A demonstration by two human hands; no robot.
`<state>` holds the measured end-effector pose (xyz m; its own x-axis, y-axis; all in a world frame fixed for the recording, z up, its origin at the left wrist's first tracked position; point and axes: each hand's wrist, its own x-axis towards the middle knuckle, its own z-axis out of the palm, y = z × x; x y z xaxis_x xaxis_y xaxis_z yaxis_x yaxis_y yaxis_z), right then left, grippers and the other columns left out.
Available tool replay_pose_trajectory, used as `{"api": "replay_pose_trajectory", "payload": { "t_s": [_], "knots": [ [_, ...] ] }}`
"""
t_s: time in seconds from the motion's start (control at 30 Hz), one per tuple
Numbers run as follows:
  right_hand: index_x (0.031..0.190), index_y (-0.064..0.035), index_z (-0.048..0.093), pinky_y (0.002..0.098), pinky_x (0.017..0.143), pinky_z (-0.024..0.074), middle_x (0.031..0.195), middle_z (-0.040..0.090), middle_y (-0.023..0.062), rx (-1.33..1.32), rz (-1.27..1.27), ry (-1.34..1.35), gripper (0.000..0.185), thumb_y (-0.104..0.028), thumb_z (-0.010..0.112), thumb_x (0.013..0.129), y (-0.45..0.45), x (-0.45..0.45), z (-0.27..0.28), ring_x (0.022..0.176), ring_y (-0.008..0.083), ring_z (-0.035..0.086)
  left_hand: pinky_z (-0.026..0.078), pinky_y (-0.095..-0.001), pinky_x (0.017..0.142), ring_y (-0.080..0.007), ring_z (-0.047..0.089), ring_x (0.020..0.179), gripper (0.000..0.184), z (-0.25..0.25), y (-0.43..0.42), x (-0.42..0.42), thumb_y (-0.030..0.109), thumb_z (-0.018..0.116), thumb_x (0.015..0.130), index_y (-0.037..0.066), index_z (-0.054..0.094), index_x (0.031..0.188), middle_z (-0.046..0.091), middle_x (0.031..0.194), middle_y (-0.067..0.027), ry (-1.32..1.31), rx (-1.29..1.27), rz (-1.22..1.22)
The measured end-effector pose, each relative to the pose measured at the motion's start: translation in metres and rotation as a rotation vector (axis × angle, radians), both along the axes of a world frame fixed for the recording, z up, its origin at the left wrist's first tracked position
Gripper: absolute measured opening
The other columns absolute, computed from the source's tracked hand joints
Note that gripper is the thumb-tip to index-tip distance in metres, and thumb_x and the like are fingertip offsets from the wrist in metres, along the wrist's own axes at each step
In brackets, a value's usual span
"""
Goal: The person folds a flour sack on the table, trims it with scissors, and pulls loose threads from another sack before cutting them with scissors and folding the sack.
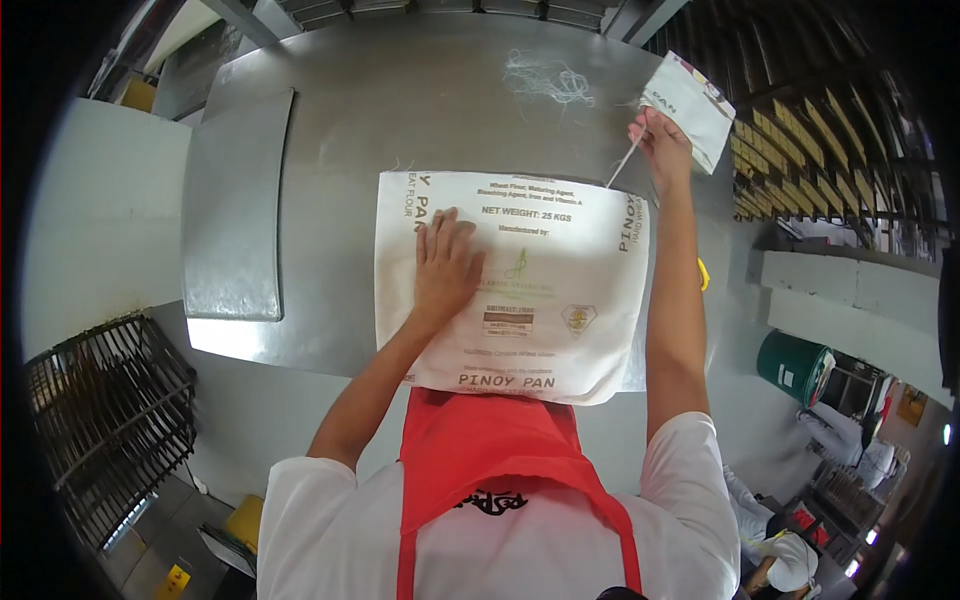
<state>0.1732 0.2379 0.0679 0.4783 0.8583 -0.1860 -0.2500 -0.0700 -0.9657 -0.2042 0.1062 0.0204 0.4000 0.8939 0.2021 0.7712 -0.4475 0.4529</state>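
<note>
Flour sack point(560, 270), white and printed with PINOY PAN and NET WEIGHT: 25 KGS, lies flat at the near side of the metal table point(400, 90), its lower edge reaching the red apron point(490, 440) of the person wearing the camera; the print reads upright from the wearer's side, with further lettering running up both side edges. The left hand point(447, 268) rests open on the left half of the sack, palm down, fingers somewhat spread and pointing toward the far edge; the right hand point(662, 148) is beyond the sack's far right corner, its fingers closed on a thin pale string point(625, 163) that slants down to the sack's far edge. A folded printed sack point(697, 115) lies at the far right of the table, just beside the right hand; whether the fingers also touch it cannot be told. Loose white threads point(550, 82) lie in a tangle on the far part of the table, left of the folded printed sack; a flat grey panel point(238, 210) lies at the table's left side, apart from the sack. A yellow object point(704, 274) shows just beside the right forearm, partly hidden; a green bin point(788, 368) stands off to the right, and slatted racks point(115, 410) are at the left.
</note>
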Motion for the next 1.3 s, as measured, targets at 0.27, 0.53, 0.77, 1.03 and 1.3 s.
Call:
{"api": "replay_pose_trajectory", "payload": {
  "t_s": [0.27,0.53,0.77,1.03,1.3],
  "knots": [
    [0.097,0.0008,0.073,0.0371,0.071,0.0506,0.085,0.071,0.0153,-0.567,0.508,-1.032,0.055,-0.052,0.073,0.082,-0.053,-0.001,0.010,0.079,0.0256,0.068,0.020,-0.0561,0.116,-0.0401,0.033,0.140,0.043,0.005,-0.002,0.004,0.022,0.061,0.091,0.005,0.050,0.129,0.041,0.145,-0.0209,0.012,0.051,0.005],
    [0.095,-0.0059,0.073,0.0418,0.086,0.0505,0.097,0.072,0.0154,-0.508,0.599,-1.165,0.048,-0.049,0.078,0.075,-0.080,-0.022,-0.014,0.095,0.0310,0.066,0.022,-0.0574,0.115,-0.0409,0.035,0.139,0.044,0.002,-0.003,0.006,0.021,0.062,0.090,0.005,0.050,0.129,0.043,0.144,-0.0215,0.017,0.096,-0.011],
    [0.092,-0.0042,0.074,0.0325,0.071,0.0506,0.082,0.071,0.0112,-0.396,0.666,-0.808,0.041,-0.039,0.083,0.073,-0.070,-0.012,-0.026,0.074,0.0211,0.066,0.023,-0.0575,0.115,-0.0407,0.036,0.138,0.045,-0.001,-0.003,0.006,0.022,0.062,0.090,0.005,0.050,0.130,0.043,0.144,-0.0212,0.027,0.102,0.000],
    [0.093,0.0009,0.074,0.0267,0.070,0.0506,0.083,0.073,0.0081,-0.416,0.596,-0.574,0.029,-0.026,0.078,0.082,-0.065,-0.007,-0.025,0.073,0.0151,0.066,0.022,-0.0573,0.115,-0.0417,0.035,0.139,0.043,0.001,-0.003,0.005,0.023,0.061,0.092,0.004,0.050,0.129,0.042,0.144,-0.0225,0.034,0.094,-0.005],
    [0.105,0.0022,0.070,0.0251,0.077,0.0547,0.095,0.073,0.0091,-0.266,0.347,-0.051,0.027,-0.021,0.070,0.093,-0.060,0.026,-0.045,0.083,0.0132,0.069,0.021,-0.0568,0.116,-0.0417,0.035,0.139,0.044,0.003,-0.003,0.004,0.023,0.060,0.092,0.003,0.051,0.130,0.042,0.145,-0.0230,0.039,0.078,-0.011]
  ]
}}
